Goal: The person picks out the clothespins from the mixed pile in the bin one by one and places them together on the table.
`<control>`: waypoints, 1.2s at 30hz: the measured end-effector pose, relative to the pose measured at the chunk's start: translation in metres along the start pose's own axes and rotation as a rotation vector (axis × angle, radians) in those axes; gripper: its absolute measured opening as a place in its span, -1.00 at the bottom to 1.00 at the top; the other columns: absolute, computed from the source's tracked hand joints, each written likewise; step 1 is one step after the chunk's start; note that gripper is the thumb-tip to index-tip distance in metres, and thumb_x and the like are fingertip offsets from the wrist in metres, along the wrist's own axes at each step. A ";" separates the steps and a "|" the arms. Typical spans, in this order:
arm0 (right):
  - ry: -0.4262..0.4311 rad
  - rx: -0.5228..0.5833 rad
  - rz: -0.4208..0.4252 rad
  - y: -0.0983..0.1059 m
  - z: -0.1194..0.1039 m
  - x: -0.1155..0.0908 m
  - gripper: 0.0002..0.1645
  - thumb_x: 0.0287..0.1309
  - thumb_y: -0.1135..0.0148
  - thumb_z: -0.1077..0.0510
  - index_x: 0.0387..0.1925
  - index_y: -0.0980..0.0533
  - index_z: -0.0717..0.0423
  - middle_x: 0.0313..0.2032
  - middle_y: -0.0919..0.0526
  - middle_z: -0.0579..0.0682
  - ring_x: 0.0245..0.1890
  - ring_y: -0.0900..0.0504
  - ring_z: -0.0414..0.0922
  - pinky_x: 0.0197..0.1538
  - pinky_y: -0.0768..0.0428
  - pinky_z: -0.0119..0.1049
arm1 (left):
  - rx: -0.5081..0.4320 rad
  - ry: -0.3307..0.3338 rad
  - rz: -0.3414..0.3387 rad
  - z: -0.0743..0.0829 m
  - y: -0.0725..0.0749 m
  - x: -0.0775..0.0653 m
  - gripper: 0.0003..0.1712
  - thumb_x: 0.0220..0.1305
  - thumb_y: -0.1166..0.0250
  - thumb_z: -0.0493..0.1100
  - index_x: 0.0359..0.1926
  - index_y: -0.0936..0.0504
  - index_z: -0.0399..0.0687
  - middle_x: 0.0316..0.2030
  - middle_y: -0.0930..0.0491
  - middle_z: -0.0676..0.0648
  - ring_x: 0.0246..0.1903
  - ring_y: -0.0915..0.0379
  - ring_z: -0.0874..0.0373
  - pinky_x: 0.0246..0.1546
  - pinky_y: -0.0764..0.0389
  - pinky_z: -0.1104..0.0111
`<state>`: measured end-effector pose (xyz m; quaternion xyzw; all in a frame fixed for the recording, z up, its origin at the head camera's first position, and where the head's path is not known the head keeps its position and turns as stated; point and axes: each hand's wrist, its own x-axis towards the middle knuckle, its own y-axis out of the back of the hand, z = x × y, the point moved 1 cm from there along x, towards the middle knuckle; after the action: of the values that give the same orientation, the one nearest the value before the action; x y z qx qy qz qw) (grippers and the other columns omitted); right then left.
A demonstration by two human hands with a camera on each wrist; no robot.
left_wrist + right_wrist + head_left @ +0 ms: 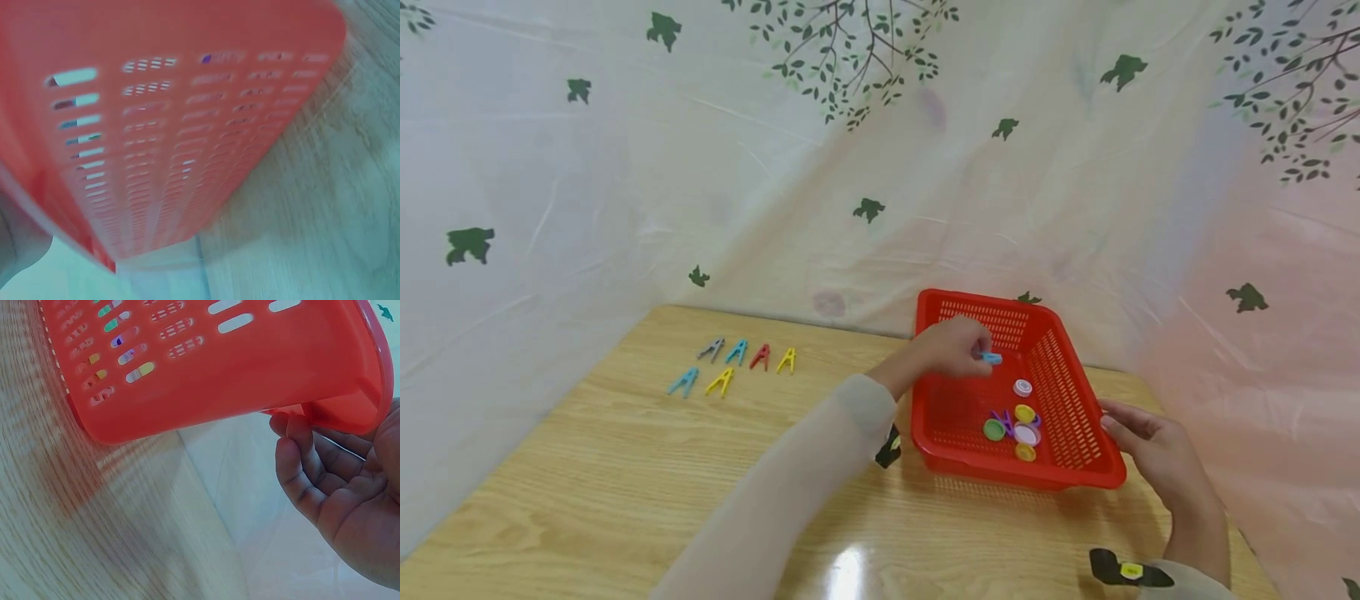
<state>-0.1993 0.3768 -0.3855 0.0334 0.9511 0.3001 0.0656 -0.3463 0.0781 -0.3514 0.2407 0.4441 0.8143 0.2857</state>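
In the head view, my left hand (957, 347) reaches over the left rim of a red plastic basket (955, 468) and pinches a light blue clothespin (991, 358) above the basket floor. My right hand (1165, 458) holds the basket's right rim near its front corner. From the right wrist view, that hand's fingers (300, 469) curl at the underside of the rim. Inside the basket lie a purple clothespin (1002, 423), a green round cap (994, 430), a yellow cap (1026, 452) and a white cap (1022, 387), among several others.
On the wooden table (625, 467), left of the basket, several clothespins lie in two rows, among them a grey one (711, 349), a red one (761, 357) and a yellow one (720, 382). A leaf-patterned curtain (775, 208) hangs behind the table.
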 end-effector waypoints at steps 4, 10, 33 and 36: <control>-0.003 0.006 -0.006 0.001 -0.001 0.000 -0.20 0.47 -0.11 -0.23 0.49 -0.30 0.16 0.38 -0.43 0.29 -0.01 -0.62 -0.32 0.26 -0.41 0.34 | -0.015 0.004 0.039 -0.004 0.006 -0.004 -0.77 0.20 -0.48 -0.02 -0.30 -0.57 0.10 -0.37 -0.58 0.11 -0.37 -0.50 0.23 -0.38 -0.59 0.51; -0.015 0.002 -0.012 0.001 -0.003 -0.001 -0.19 0.46 -0.11 -0.24 0.50 -0.29 0.16 0.39 -0.41 0.30 0.07 -0.62 -0.17 0.26 -0.38 0.38 | -0.006 -0.017 0.084 -0.011 0.015 -0.011 -0.78 0.17 -0.48 -0.03 -0.28 -0.59 0.08 -0.37 -0.58 0.11 -0.33 -0.48 0.21 -0.35 -0.59 0.49; 0.027 -0.048 0.009 0.001 -0.001 -0.001 -0.21 0.45 -0.15 -0.22 0.47 -0.34 0.17 0.32 -0.52 0.21 -0.11 -0.61 -0.44 -0.02 -0.62 -0.31 | 0.068 -0.054 0.165 -0.038 0.039 -0.050 -0.80 0.24 -0.35 -0.03 -0.23 -0.65 -0.05 -0.37 -0.60 0.05 -0.33 -0.46 0.17 -0.28 -0.54 0.42; 0.034 -0.048 0.010 0.001 -0.002 -0.002 -0.21 0.45 -0.15 -0.22 0.47 -0.34 0.18 0.30 -0.54 0.20 -0.11 -0.62 -0.44 -0.02 -0.62 -0.32 | 0.066 -0.042 0.180 -0.043 0.041 -0.057 -0.82 0.21 -0.33 -0.06 -0.25 -0.65 -0.07 -0.37 -0.60 0.03 -0.32 -0.46 0.16 -0.27 -0.54 0.41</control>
<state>-0.1981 0.3763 -0.3833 0.0313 0.9444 0.3237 0.0485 -0.3436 -0.0040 -0.3454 0.3060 0.4412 0.8165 0.2123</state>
